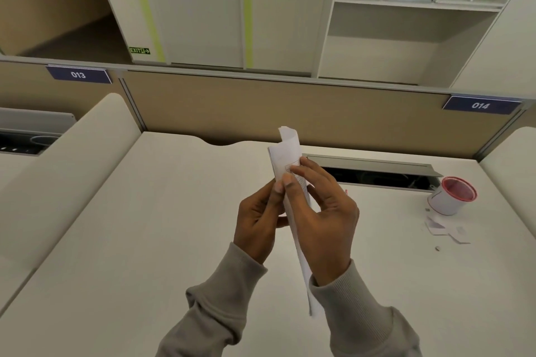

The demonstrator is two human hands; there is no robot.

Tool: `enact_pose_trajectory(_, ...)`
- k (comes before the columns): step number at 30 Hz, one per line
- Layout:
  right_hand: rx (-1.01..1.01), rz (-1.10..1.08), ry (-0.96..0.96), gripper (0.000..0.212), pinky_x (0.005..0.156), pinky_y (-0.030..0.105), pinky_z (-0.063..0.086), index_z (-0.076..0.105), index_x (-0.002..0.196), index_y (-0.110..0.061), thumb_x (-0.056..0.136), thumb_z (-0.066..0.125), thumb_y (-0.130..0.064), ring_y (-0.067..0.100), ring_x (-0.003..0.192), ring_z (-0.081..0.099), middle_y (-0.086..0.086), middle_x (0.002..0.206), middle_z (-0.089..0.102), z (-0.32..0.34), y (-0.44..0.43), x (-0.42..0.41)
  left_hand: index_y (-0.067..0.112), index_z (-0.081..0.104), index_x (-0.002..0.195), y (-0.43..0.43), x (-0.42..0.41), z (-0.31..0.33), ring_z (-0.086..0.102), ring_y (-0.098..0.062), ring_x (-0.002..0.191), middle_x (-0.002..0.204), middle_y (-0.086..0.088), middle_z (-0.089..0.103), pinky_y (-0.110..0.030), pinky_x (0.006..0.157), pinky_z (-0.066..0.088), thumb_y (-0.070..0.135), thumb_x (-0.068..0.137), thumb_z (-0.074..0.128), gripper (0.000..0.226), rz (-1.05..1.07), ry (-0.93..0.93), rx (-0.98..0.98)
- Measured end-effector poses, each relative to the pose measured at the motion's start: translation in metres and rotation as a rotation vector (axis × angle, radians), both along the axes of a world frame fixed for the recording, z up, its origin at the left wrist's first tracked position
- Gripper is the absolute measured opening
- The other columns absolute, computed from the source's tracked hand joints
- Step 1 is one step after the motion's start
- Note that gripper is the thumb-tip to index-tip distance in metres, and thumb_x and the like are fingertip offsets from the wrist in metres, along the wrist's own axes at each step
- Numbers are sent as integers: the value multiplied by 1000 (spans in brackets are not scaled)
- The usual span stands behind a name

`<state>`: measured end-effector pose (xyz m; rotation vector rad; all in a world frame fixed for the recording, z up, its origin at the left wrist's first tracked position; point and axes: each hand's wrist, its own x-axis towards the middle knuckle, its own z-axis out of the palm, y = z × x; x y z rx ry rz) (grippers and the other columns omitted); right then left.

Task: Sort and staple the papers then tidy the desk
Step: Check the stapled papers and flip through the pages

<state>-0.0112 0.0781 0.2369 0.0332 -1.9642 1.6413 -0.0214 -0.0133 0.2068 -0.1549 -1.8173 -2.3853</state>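
Note:
A thin stack of white papers point(285, 153) stands almost edge-on above the middle of the white desk point(145, 226), its top corner curling over. My left hand point(256, 220) grips the stack from the left, thumb against the sheets. My right hand point(322, 211) holds it from the right, with thumb and fingertips pinching the upper part. The lower end of the papers runs down between my wrists. A small red thing shows just behind my right hand, mostly hidden. No stapler is in view.
A white cup with a red inside point(451, 194) lies on its side at the right. Scraps of paper point(446, 229) lie in front of it. An open cable tray point(377, 174) runs along the back. Beige partitions border the desk.

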Motion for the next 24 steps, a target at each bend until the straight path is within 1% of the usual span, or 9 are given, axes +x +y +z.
enact_pose_trajectory(3, -59, 40, -2, 29, 91, 35, 57, 72, 113, -13, 85, 72, -22, 8, 113, 64, -5, 121, 69, 0, 3, 0, 35, 71, 107, -1, 0, 5, 73, -20, 99, 106, 11, 76, -30, 71, 60, 33, 83, 60, 27, 26, -36, 35)
enact_pose_trajectory(5, -86, 75, -5, 28, 90, 30, 57, 72, 113, -12, 86, 71, -20, 8, 112, 65, -4, 120, 69, 0, 6, 1, 39, 77, 102, -3, 0, 8, 73, -25, 101, 110, 5, 76, -35, 73, 61, 41, 77, 68, 27, 19, -61, 74)
enact_pose_trajectory(8, -102, 112, -9, 29, 88, 21, 56, 70, 116, -9, 87, 69, -16, 9, 109, 66, -1, 121, 69, 0, 9, 2, 37, 78, 102, -6, 0, 12, 72, -29, 102, 111, 1, 75, -40, 73, 61, 47, 72, 73, 32, 8, -91, 131)
enact_pose_trajectory(10, -120, 128, -21, 31, 88, 22, 56, 69, 117, -8, 87, 68, -14, 9, 107, 67, -1, 122, 69, -1, 11, 2, 35, 79, 102, -8, -1, 15, 72, -32, 100, 110, 0, 75, -42, 72, 61, 53, 69, 77, 38, -2, -106, 148)
enact_pose_trajectory(12, -146, 146, -34, 33, 90, 25, 56, 69, 118, -7, 86, 68, -16, 8, 107, 67, -2, 122, 69, -2, 12, 2, 34, 78, 103, -8, -2, 18, 72, -32, 100, 110, 0, 75, -41, 71, 60, 60, 67, 78, 44, -14, -115, 151)
enact_pose_trajectory(14, -163, 165, -39, 35, 90, 26, 56, 68, 119, -8, 85, 68, -18, 8, 109, 67, -3, 122, 69, -2, 12, 3, 34, 78, 104, -7, -3, 20, 72, -30, 101, 110, 1, 75, -40, 70, 60, 62, 68, 78, 46, -33, -118, 166)
enact_pose_trajectory(18, -220, 206, -46, 38, 83, 24, 58, 68, 122, -13, 85, 70, -21, 12, 109, 67, -3, 121, 70, -3, 10, 4, 33, 77, 108, -4, -4, 18, 70, -27, 106, 112, 3, 74, -44, 72, 60, 62, 71, 77, 47, -105, -124, 221)
enact_pose_trajectory(22, -234, 239, -52, 39, 83, 27, 58, 66, 123, -18, 84, 70, -23, 13, 109, 68, -2, 120, 71, -5, 11, 4, 37, 76, 107, -2, -5, 16, 69, -25, 110, 112, 4, 74, -46, 75, 60, 68, 68, 76, 50, -117, -119, 197)
enact_pose_trajectory(24, -210, 243, -46, 39, 85, 25, 57, 64, 123, -20, 85, 69, -23, 11, 109, 68, -2, 120, 70, -6, 13, 4, 39, 76, 107, -1, -6, 15, 68, -24, 111, 112, 5, 74, -49, 77, 60, 70, 68, 74, 50, -104, -108, 161)
